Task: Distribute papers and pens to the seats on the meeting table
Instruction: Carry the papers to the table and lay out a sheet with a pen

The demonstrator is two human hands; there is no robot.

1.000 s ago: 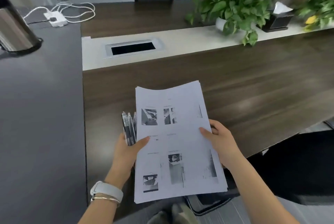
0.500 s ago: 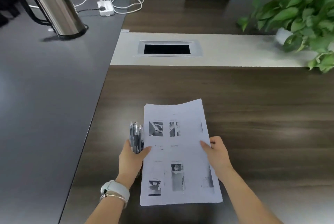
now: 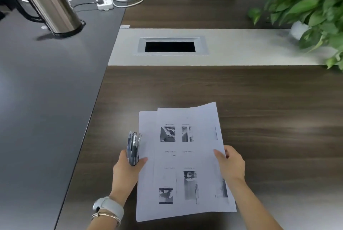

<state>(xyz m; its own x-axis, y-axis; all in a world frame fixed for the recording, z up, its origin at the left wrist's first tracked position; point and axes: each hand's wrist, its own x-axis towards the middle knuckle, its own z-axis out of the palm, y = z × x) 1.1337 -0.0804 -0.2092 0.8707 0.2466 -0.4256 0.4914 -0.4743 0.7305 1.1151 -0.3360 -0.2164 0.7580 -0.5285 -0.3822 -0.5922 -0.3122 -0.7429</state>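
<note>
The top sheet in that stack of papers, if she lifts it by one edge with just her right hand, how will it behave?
Probably floppy: the top sheet already bows at its far edge. It likely slides off easily, being skewed across the stack. The right hand pinches only its side, so it may droop.

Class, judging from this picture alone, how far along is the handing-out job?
Done: nothing shows on the table yet. In hand: the left hand holds the pens and papers; the right hand pinches the top sheet, slid aside. Left: every visible place.

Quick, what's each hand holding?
Left hand: grips pens and the paper stack.
Right hand: pinches the top sheet.
</note>
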